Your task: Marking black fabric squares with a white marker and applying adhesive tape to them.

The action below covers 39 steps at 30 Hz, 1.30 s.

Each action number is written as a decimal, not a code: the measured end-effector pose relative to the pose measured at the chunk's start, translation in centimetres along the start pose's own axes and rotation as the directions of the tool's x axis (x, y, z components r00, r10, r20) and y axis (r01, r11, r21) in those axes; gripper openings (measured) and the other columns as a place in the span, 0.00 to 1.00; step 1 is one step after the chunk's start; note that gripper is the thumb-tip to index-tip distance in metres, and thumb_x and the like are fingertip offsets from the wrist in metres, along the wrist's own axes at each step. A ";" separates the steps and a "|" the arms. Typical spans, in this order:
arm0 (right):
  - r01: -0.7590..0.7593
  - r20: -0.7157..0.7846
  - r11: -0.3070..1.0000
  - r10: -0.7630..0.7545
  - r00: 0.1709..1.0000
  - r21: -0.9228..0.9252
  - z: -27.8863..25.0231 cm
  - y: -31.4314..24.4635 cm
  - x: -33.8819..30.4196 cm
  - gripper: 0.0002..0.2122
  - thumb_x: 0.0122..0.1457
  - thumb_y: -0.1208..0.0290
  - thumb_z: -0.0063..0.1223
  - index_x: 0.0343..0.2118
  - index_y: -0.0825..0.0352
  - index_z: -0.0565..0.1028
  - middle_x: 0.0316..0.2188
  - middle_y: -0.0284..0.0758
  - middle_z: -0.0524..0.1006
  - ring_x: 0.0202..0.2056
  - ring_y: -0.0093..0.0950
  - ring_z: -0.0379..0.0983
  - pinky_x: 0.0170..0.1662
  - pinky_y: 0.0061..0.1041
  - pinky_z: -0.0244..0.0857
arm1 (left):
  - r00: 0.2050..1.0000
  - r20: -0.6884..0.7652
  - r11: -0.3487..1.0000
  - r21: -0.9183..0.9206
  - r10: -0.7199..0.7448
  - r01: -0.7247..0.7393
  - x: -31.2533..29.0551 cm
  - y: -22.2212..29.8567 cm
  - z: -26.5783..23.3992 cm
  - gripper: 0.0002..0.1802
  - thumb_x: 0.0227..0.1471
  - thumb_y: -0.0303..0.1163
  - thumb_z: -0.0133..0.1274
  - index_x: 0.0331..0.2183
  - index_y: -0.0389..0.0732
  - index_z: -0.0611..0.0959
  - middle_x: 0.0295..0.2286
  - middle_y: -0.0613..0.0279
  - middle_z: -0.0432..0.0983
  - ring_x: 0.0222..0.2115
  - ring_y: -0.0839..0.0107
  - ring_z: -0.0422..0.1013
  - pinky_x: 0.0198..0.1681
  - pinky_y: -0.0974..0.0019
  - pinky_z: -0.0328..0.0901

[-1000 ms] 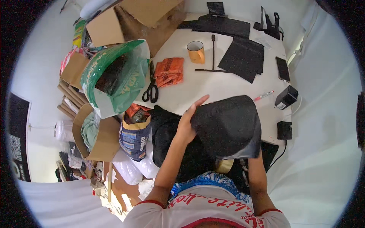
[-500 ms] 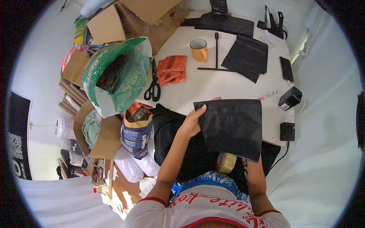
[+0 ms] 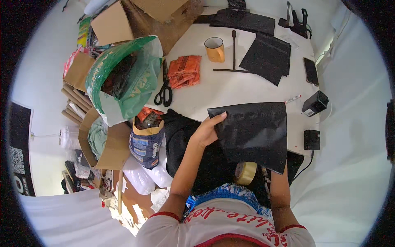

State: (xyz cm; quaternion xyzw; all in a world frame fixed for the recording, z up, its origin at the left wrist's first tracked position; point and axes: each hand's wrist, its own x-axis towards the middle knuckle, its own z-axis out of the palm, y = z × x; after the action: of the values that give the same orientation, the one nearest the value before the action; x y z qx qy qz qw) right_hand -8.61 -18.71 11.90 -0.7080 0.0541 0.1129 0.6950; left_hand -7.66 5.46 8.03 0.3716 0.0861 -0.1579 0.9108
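My left hand (image 3: 209, 131) grips a flat, rectangular black sheet (image 3: 253, 133) by its left edge, thumb on top and the other fingers behind. The sheet, slightly shiny and perhaps a flat pouch, is held up over my lap at the table's near edge. My right forearm (image 3: 280, 189) runs up behind its lower right corner, and the sheet hides that hand and its fingers. Black fabric (image 3: 185, 144) lies below and left of the sheet. Under its lower edge, a roll of yellowish tape (image 3: 245, 173) rests in my lap.
On the white table (image 3: 193, 99) are black scissors (image 3: 163, 95), orange packets (image 3: 185, 71), a yellow mug (image 3: 214, 50), a T-shaped metal rod (image 3: 234, 53), black flat pieces (image 3: 267, 57), a marker (image 3: 292, 99), a phone (image 3: 310, 71) and two black box-like devices (image 3: 315, 103). Left stand a green bag (image 3: 142, 88) and cartons (image 3: 113, 144).
The black sheet has tilted, its upper edge rising slightly and its face catching the light differently. My left hand keeps its hold. The surroundings have shifted slightly in view.
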 end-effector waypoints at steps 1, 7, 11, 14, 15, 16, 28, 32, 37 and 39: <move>0.006 -0.006 1.000 -0.006 1.000 -0.026 0.4 -0.8 1.0 0.20 0.62 0.68 0.41 0.55 0.68 0.60 0.55 0.38 0.62 0.54 0.31 0.60 0.59 0.29 0.52 | 1.000 0.000 1.000 -0.001 -0.003 0.003 0.0 -0.2 0.0 0.21 0.53 0.34 0.50 0.47 0.33 0.71 0.44 0.53 0.72 0.45 0.60 0.69 0.48 0.57 0.64; 0.021 -0.051 0.985 -0.031 0.998 -0.173 1.1 -3.2 1.9 0.20 0.62 0.67 0.41 0.56 0.68 0.59 0.55 0.38 0.62 0.54 0.31 0.60 0.59 0.29 0.51 | 0.998 0.048 0.971 -0.236 -0.028 0.038 0.6 -2.5 -1.0 0.22 0.53 0.35 0.50 0.47 0.34 0.71 0.43 0.53 0.72 0.43 0.60 0.70 0.48 0.58 0.64; 0.497 -0.336 0.750 -0.377 0.863 0.436 -2.7 2.5 3.0 0.21 0.61 0.57 0.37 0.51 0.67 0.64 0.56 0.37 0.62 0.58 0.31 0.54 0.62 0.35 0.41 | 0.983 0.132 0.830 -0.557 0.128 -0.034 1.3 -4.2 -0.5 0.25 0.55 0.41 0.45 0.50 0.34 0.69 0.49 0.50 0.67 0.49 0.56 0.64 0.53 0.53 0.58; 0.351 -0.363 0.859 -0.214 0.907 0.373 -2.9 4.7 0.4 0.24 0.61 0.52 0.34 0.52 0.66 0.63 0.56 0.36 0.62 0.58 0.31 0.52 0.59 0.37 0.44 | 0.962 0.141 0.721 -0.689 0.235 -0.075 2.2 -5.2 -0.5 0.28 0.56 0.45 0.43 0.51 0.35 0.67 0.51 0.50 0.64 0.52 0.55 0.60 0.56 0.52 0.53; 0.258 -0.271 0.843 -0.140 0.953 0.473 -2.7 5.4 -0.2 0.25 0.60 0.50 0.33 0.52 0.66 0.63 0.56 0.36 0.62 0.58 0.31 0.53 0.59 0.36 0.44 | 0.953 0.124 0.691 -0.715 0.277 -0.108 2.5 -5.5 -0.6 0.30 0.56 0.48 0.42 0.52 0.36 0.67 0.52 0.51 0.62 0.53 0.55 0.59 0.58 0.52 0.51; 0.155 -0.174 0.815 -0.068 0.982 0.558 -2.1 5.4 -0.8 0.27 0.60 0.48 0.32 0.53 0.66 0.62 0.55 0.35 0.61 0.57 0.32 0.53 0.58 0.35 0.45 | 0.955 0.130 0.690 -0.717 0.268 -0.096 2.7 -5.9 -0.5 0.30 0.56 0.48 0.42 0.52 0.36 0.67 0.52 0.51 0.62 0.53 0.55 0.59 0.58 0.52 0.51; 0.020 -0.031 0.852 -0.005 1.000 0.523 -0.4 1.4 4.3 0.17 0.53 0.73 0.54 0.45 0.74 0.69 0.41 0.37 0.74 0.39 0.25 0.71 0.45 0.24 0.63 | 0.947 0.012 0.648 -0.732 0.320 -0.210 2.8 -7.7 0.0 0.33 0.53 0.54 0.41 0.54 0.41 0.66 0.54 0.53 0.60 0.55 0.55 0.57 0.59 0.50 0.48; 0.213 -0.026 0.915 -0.218 0.976 0.343 -1.5 -2.8 5.2 0.12 0.52 0.75 0.55 0.39 0.73 0.72 0.35 0.34 0.76 0.35 0.21 0.71 0.41 0.19 0.63 | 0.921 0.138 0.731 -0.655 0.363 -0.190 1.7 -7.9 -2.7 0.41 0.48 0.59 0.45 0.56 0.42 0.63 0.56 0.55 0.57 0.57 0.56 0.52 0.60 0.51 0.45; 0.340 0.396 0.932 -0.267 0.878 -0.125 -2.5 -8.0 6.2 0.12 0.51 0.75 0.57 0.38 0.71 0.73 0.33 0.31 0.75 0.34 0.17 0.69 0.40 0.17 0.62 | 0.905 0.323 0.926 -0.341 0.276 -0.161 0.5 -6.3 -4.0 0.41 0.46 0.52 0.52 0.56 0.39 0.62 0.54 0.54 0.59 0.55 0.57 0.57 0.57 0.51 0.52; 0.411 0.463 0.887 -0.281 0.841 -0.208 -2.3 -9.2 6.6 0.12 0.53 0.73 0.55 0.39 0.71 0.73 0.33 0.32 0.75 0.35 0.18 0.70 0.41 0.18 0.62 | 0.957 0.212 0.955 -0.263 0.196 -0.137 1.3 -5.9 -3.4 0.37 0.48 0.48 0.51 0.55 0.38 0.63 0.53 0.54 0.62 0.53 0.57 0.60 0.56 0.51 0.54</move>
State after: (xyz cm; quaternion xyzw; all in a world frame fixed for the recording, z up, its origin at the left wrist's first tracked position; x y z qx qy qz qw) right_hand 0.16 -20.20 19.31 -0.7616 -0.2445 0.1404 0.5835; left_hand -8.67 3.60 1.49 0.2405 -0.0357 -0.1111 0.9636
